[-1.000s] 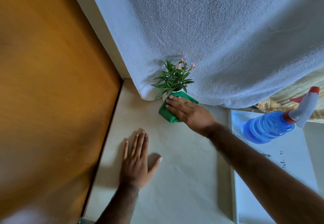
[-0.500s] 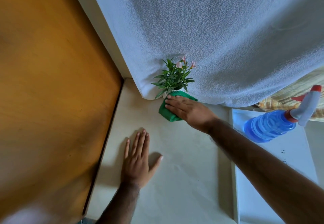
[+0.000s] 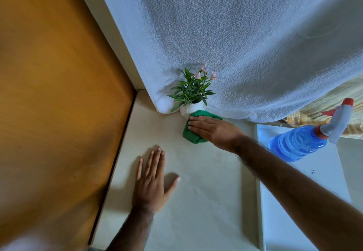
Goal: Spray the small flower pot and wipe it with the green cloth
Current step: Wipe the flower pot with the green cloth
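Right hand (image 3: pixel 214 130), fingers flat, pressing green cloth (image 3: pixel 193 137) at back edge, now lower off small flower pot (image 3: pixel 191 108); left hand (image 3: pixel 152 180) spread flat. Wiping nearly done.

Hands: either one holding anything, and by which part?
Right hand presses flat on top of the green cloth against the flower pot; no closed grip. Left hand lies flat, empty.

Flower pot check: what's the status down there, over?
Right hand flat on green cloth, cloth against small flower pot. Left hand open, flat on the counter. Spray bottle set aside on the right. Nothing in the way.
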A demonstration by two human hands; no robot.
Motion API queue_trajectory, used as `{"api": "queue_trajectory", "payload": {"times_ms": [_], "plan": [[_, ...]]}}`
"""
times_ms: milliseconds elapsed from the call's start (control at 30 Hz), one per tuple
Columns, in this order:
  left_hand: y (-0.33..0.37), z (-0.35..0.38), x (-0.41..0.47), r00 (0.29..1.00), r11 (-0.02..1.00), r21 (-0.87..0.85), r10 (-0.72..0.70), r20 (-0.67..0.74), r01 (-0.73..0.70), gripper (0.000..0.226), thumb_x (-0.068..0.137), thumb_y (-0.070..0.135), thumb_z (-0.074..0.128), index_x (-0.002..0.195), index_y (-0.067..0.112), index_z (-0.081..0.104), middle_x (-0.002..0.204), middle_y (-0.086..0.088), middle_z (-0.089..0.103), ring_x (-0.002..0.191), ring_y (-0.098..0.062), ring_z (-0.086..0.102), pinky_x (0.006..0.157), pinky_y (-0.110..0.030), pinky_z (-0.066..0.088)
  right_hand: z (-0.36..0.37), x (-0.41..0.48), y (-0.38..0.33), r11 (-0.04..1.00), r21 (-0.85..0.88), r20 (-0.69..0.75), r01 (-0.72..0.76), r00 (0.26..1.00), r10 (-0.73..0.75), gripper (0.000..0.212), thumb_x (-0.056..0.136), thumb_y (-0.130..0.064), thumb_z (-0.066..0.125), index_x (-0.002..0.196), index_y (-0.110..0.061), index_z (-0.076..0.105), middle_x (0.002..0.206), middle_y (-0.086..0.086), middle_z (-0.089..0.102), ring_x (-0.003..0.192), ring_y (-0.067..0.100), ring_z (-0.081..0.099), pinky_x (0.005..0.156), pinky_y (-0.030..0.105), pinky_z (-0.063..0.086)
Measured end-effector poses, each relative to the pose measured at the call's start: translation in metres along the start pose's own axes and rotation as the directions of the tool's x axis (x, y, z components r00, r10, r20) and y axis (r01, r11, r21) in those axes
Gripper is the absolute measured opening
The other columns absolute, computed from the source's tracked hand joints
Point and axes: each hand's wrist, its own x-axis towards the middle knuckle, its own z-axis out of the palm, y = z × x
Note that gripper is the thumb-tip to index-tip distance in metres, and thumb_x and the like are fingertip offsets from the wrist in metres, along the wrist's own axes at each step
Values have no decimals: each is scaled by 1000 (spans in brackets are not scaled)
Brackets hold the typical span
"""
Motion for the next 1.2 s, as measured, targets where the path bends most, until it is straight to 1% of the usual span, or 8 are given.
{"api": "queue_trajectory", "payload": {"times_ms": [100,167,300,467,633,800,1067,1200], "plan": [[1,-1,2,1000,1000,4,-4,1,4,95,96,73,41,163,9,24,173,-9,27,160,-25,25,126,-58,31,-3,10,2,999,-36,-61,-5,998,3,38,103,1,47,137,4,62,145,20,59,136,37,55,113,48,44],[2,-1,1,1000,1000,5,-6,4,6,95,96,74,40,163,9,24,173,-9,27,160,-26,26,126,-59,32,-4,16,4,999,-44,-79,-10,997,7,39,103,0,45,139,3,60,147,20,57,137,37,53,115,47,42],[1,0,0,1000,1000,5,-1,-6,1,95,96,73,41,163,8,25,173,-9,28,160,-26,27,126,-59,31,6,5,3,1000,-13,-10,-15,1000,15,38,98,7,57,136,5,63,145,23,58,135,40,55,112,51,45],[2,0,1,1000,1000,-8,-6,-20,6,93,96,72,42,162,8,28,172,-10,31,159,-25,29,125,-59,32,12,-16,-5,988,64,61,-140,989,136,49,95,2,35,133,7,65,141,24,61,133,43,56,104,57,50],[0,0,2,1000,1000,-20,-10,-7,9,94,95,71,44,162,8,29,171,-9,31,158,-25,30,125,-59,32,8,-19,-24,968,84,-51,-235,969,240,65,78,27,63,138,2,61,147,18,58,141,37,49,116,48,38],[-2,0,2,1000,999,-42,-22,14,23,93,93,70,46,162,9,30,172,-9,30,158,-25,30,126,-58,30,-5,-47,-49,954,104,-121,-280,949,291,61,82,25,62,139,2,61,149,16,57,143,34,47,118,49,38],[-2,-3,-1,999,998,-59,-29,24,31,92,94,70,39,163,10,28,172,-9,31,158,-24,30,128,-57,26,-28,-174,-94,822,67,-196,-566,800,567,48,97,11,46,142,2,58,153,14,52,147,32,43,118,51,39],[0,0,-1,1000,997,-71,-11,10,12,91,96,70,38,162,8,29,170,-12,34,157,-27,32,128,-58,25,-30,-243,-109,666,-24,-277,-746,645,712,64,75,30,65,134,7,63,146,21,57,139,39,51,111,57,45]]}}
